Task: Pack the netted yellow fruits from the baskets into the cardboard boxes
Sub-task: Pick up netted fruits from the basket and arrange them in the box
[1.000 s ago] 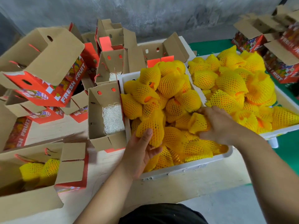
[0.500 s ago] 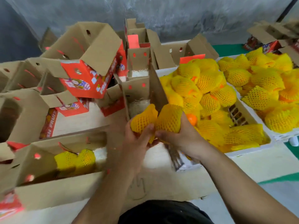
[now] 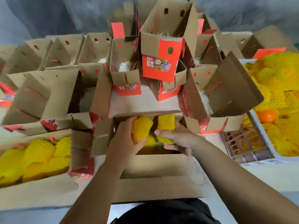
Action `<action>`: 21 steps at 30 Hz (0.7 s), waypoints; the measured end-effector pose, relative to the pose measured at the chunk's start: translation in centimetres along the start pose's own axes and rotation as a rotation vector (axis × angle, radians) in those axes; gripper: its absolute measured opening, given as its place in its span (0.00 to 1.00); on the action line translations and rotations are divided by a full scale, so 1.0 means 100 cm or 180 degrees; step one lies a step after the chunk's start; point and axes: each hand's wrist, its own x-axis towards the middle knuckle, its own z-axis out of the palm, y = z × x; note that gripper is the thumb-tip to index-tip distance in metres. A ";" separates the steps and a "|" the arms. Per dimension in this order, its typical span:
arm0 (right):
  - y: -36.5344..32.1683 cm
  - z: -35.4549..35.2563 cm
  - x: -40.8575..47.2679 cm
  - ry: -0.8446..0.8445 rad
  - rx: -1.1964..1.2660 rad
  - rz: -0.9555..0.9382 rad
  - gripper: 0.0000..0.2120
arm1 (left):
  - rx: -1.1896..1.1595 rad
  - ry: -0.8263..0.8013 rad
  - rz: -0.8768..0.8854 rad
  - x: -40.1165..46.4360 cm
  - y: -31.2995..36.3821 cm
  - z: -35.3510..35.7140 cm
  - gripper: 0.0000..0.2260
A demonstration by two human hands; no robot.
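Grey wall behind; pale table (image 3: pixel 145 102) crowded with open cartons. Left hand (image 3: pixel 124 139) fingers curled round netted fruit (image 3: pixel 141 128); right hand (image 3: pixel 176 138) grips second netted fruit (image 3: pixel 165 122) at 1 o'clock. Both over open box (image 3: pixel 103 135). Advice: lower side by side, seat before letting go. Basket (image 3: pixel 258 126) at 3 o'clock.

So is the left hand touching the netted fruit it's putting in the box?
Touching. The head view shows the left hand with fingers curled round a netted yellow fruit over the open cardboard box.
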 end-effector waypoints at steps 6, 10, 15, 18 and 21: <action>0.009 0.012 0.044 0.0715 -0.1714 0.0707 0.44 | 0.0506 0.0277 -0.0388 0.002 -0.016 0.014 0.34; 0.023 0.010 0.072 0.0510 -0.2384 0.0986 0.30 | 0.0734 -0.0076 -0.0616 0.002 -0.015 0.013 0.34; 0.025 0.023 0.078 0.1107 -0.3544 0.0751 0.27 | 0.0790 -0.0240 -0.0656 0.005 -0.012 0.011 0.34; 0.012 0.019 0.055 0.1349 -0.3358 0.0118 0.25 | 0.0688 -0.0297 -0.0550 0.006 -0.013 0.010 0.35; 0.008 0.034 0.028 0.1036 -0.1801 -0.0377 0.21 | 0.0688 -0.0362 -0.0407 0.008 -0.013 0.010 0.38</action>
